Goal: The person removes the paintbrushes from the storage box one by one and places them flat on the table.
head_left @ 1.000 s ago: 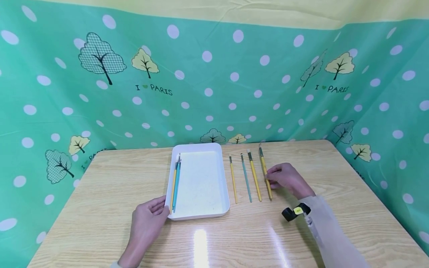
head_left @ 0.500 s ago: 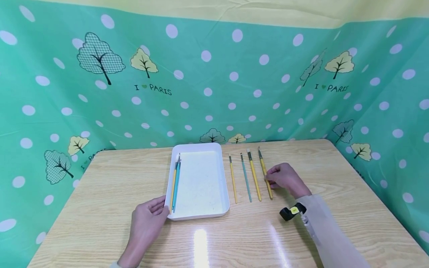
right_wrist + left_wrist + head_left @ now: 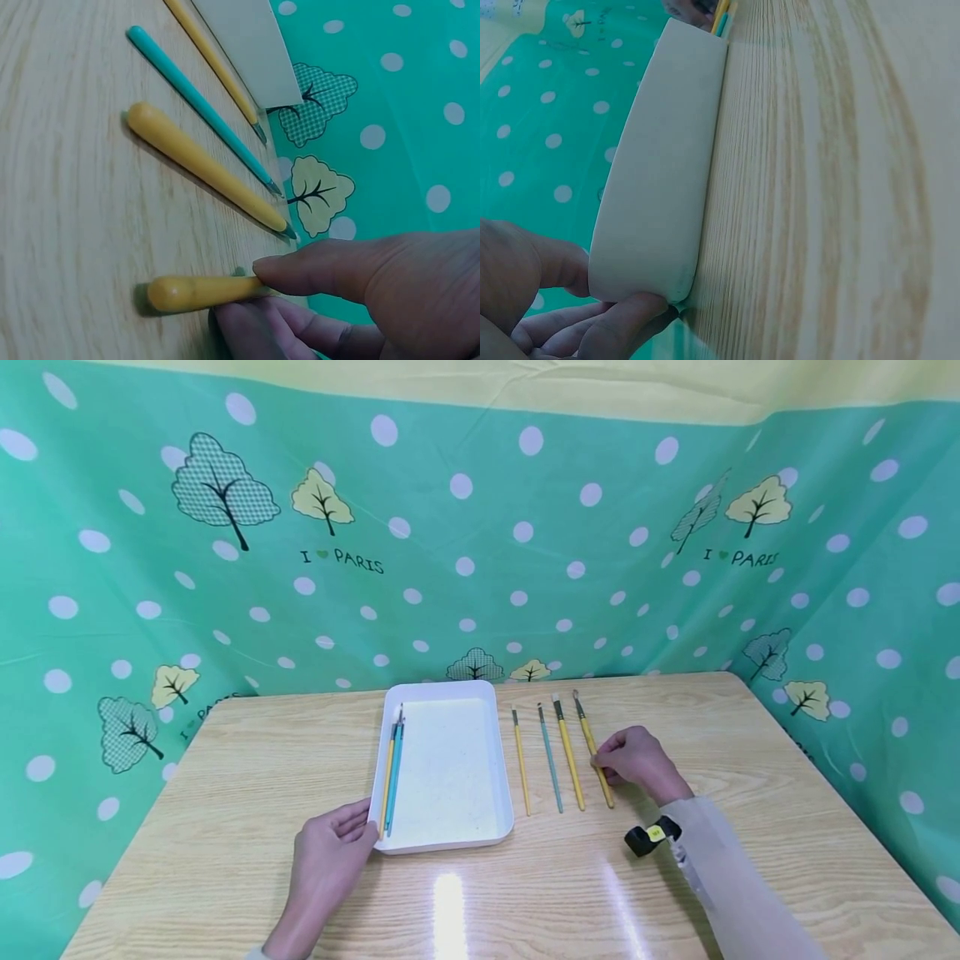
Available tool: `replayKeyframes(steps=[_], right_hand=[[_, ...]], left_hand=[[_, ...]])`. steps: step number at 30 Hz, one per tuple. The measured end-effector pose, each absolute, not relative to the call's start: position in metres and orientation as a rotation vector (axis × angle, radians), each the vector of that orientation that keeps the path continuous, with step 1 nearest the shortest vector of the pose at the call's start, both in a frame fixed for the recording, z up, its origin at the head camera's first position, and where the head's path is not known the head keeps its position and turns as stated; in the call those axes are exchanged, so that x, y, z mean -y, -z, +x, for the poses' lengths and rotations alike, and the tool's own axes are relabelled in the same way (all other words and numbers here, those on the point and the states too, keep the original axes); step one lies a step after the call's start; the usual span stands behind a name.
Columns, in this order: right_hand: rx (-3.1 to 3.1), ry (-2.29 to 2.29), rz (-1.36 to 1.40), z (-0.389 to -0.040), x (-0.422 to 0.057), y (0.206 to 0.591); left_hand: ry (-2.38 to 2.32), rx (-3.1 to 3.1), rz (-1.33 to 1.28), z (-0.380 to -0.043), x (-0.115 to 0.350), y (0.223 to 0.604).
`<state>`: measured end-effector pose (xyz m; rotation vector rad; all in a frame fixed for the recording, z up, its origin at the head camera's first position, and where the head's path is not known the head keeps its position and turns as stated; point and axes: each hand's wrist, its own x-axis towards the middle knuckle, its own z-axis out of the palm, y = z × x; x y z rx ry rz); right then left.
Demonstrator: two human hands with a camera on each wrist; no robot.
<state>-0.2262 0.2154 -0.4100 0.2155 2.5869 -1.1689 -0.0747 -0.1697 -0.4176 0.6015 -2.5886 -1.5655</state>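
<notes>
Green cloth (image 3: 435, 527) printed with pale dots, trees and the words "I PARIS" hangs behind a wood-grained bench (image 3: 540, 893), where we see two bare hands at work around a white tray (image 3: 450, 768). To the right of the tray, the right hand (image 3: 633, 756) pinches a thick yellow-handled brush (image 3: 587, 735), thumb on one side and fingers curled against the other. We find this brush the farthest from the tray in a spaced row of four. Its long axis runs from the person's side toward the cloth, slanted more than the tray's right wall: the dark ferrule and bristles point away from the person and lean toward the tray, while the rounded handle end points back and slightly outward. We cannot tell whether its full length touches the bench.

Between it and the tray, we count a second thick yellow brush (image 3: 569, 753), a teal brush (image 3: 551, 760) and, nearest the tray, a thin yellow brush (image 3: 522, 762), all with bristles toward the cloth. At the tray's near left corner, the left hand (image 3: 326, 852) grips the wall between thumb and fingers. Inside, along the tray's left wall, we see a slim yellow brush (image 3: 387, 787) beside slender blue brushwork (image 3: 394, 785), bristles also pointing away.
</notes>
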Motion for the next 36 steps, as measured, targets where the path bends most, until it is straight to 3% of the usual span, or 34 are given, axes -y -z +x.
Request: replayKeyframes(steps=[16, 36], right_hand=[[-2.552, 1.177, 0.298, -0.227, -0.213, 0.409], [-2.55, 1.269, 0.168, -0.22, -0.218, 0.393]], left_hand=[[1.54, 2.605, 0.596, -0.074, 0.17, 0.416], [1.576, 2.585, 0.568, -0.072, 0.171, 0.417]])
